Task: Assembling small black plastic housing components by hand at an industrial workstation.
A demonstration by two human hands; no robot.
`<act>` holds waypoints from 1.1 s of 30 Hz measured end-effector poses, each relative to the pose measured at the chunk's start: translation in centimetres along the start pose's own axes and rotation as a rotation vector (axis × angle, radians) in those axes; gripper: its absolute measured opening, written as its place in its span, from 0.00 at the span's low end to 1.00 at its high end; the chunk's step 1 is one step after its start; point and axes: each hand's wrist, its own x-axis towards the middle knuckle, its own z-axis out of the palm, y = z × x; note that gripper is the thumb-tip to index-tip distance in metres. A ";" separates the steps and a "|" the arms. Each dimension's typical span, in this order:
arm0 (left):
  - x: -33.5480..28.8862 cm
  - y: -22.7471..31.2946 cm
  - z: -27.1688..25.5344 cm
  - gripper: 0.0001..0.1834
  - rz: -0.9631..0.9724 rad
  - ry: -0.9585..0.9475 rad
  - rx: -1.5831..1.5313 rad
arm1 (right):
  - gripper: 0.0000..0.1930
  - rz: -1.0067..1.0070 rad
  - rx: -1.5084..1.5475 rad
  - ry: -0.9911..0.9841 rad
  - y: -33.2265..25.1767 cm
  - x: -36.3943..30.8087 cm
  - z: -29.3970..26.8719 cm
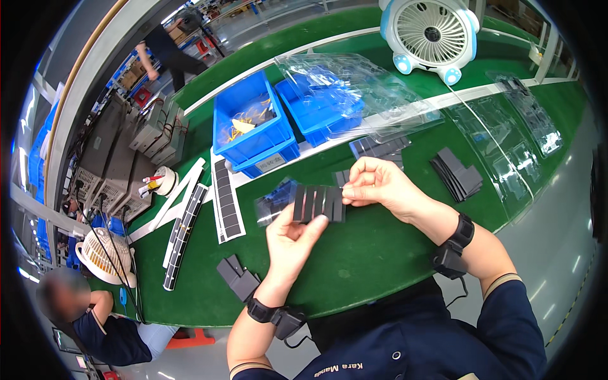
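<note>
My left hand is closed on a small clear sheet bearing black strips, with the thumb on its lower edge and the fingers behind it. The strips stand side by side with narrow gaps. At the sheet's upper right edge, my right hand pinches with thumb and forefinger. Whatever lies between those fingertips is too small to make out. Just behind the left hand is a clear film with dark pieces. A stack of black rectangular pieces rests by my left wrist, and another black stack lies to the right.
Two blue bins stand behind the hands, with clear plastic trays over one. Black-patterned strips lie left. A white fan stands far right, another fan at left. A person sits at lower left.
</note>
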 end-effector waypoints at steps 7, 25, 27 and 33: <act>-0.3 0.0 -0.1 0.10 -0.058 0.053 0.091 | 0.08 0.039 0.040 -0.116 0.3 -0.7 2.2; -10.7 9.6 -12.4 0.12 0.346 0.604 -0.183 | 0.12 -0.533 -1.140 -0.142 3.3 2.2 9.2; -13.0 8.7 -13.5 0.12 0.263 0.679 -0.243 | 0.17 -0.585 -1.119 -0.353 3.7 2.9 12.6; -17.8 5.6 -13.8 0.11 0.053 0.752 -0.345 | 0.42 -0.620 -1.096 -0.684 6.4 6.9 19.0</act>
